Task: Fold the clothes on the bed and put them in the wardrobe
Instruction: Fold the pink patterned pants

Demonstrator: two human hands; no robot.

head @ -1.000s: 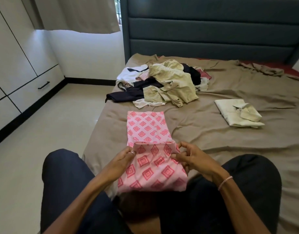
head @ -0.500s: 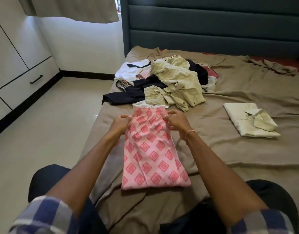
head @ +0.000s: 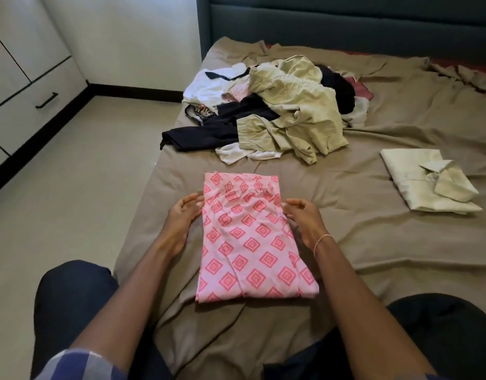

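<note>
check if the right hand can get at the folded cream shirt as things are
Probably yes: the right hand holds nothing, and only bare bedsheet lies between it and the folded cream shirt.

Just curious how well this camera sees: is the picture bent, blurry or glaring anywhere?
Head view: wide-angle bending makes the wardrobe lines lean at the left edge; the pink patterned garment is sharp, while the checked sleeve at the bottom edge is blurred; the light is soft, with gentle shadows in the bedsheet creases and a mild sheen on the floor, no harsh glare.
</note>
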